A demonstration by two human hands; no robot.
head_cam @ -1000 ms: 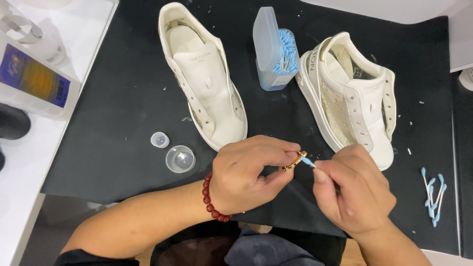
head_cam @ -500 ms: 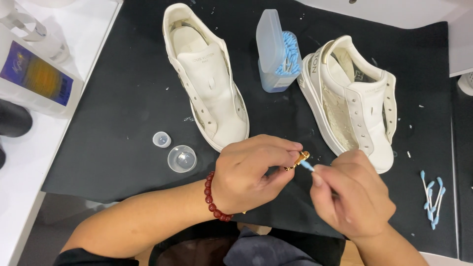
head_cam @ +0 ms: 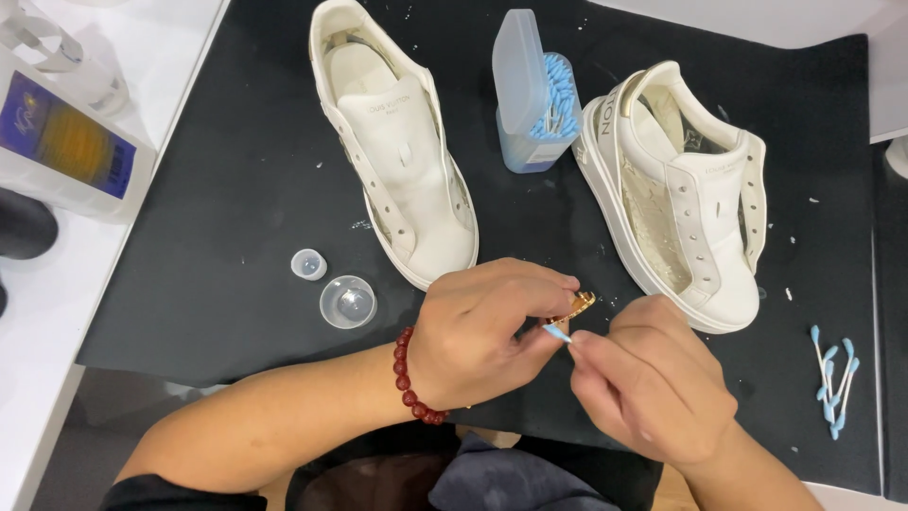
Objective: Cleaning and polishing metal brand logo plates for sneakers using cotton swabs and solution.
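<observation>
Black matting [head_cam: 236, 189] covers the tabletop, where two white sneakers [head_cam: 402, 142] are laid beside a box of swabs [head_cam: 534, 95]. A small gold piece [head_cam: 575, 307] is pinched in the left hand [head_cam: 482, 331]; a blue-tipped swab [head_cam: 558, 333] is gripped by the right hand [head_cam: 653, 393] and touched to it.

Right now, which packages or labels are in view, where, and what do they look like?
Cotton swab box: translucent blue plastic, lid flipped open, standing between the two white shoes, full of blue-tipped swabs.
White container: far left on the white surface, rectangular, with a purple, blue and yellow label.
No screens or signs.
</observation>
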